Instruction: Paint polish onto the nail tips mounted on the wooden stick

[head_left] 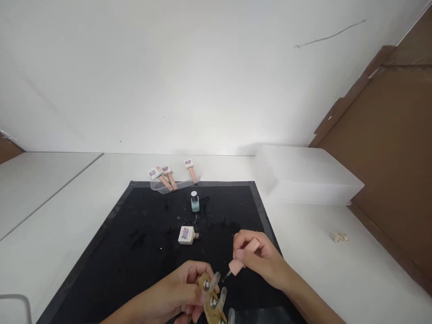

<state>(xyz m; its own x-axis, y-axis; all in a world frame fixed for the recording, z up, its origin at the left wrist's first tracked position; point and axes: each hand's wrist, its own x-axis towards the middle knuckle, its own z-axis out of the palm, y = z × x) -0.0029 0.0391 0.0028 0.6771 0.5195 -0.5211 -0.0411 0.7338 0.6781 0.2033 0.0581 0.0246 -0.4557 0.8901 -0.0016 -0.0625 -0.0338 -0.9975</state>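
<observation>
My left hand (187, 288) is closed on a tan holder strip (212, 313) near the bottom of the view. Clear false nail tips (222, 299) stick out from round metal knobs along it; the strip's lower end is cut off by the frame. Between the fingers of my right hand (258, 258) is a nail polish brush (236, 266) with a pink cap, its bristle end pointing down-left, close to the uppermost nail tip. Whether the two touch I cannot tell. A square white polish bottle (185, 235) with a purple flower label lies uncapped on the black mat, its neck facing right.
A small light-blue polish bottle (195, 202) stands on the black mat (135, 252). Behind it, a clear tray (182, 185) holds pink-handled polish bottles. A translucent white box (310, 180) sits at the back right, and a small cream bundle (339, 237) lies right of the mat.
</observation>
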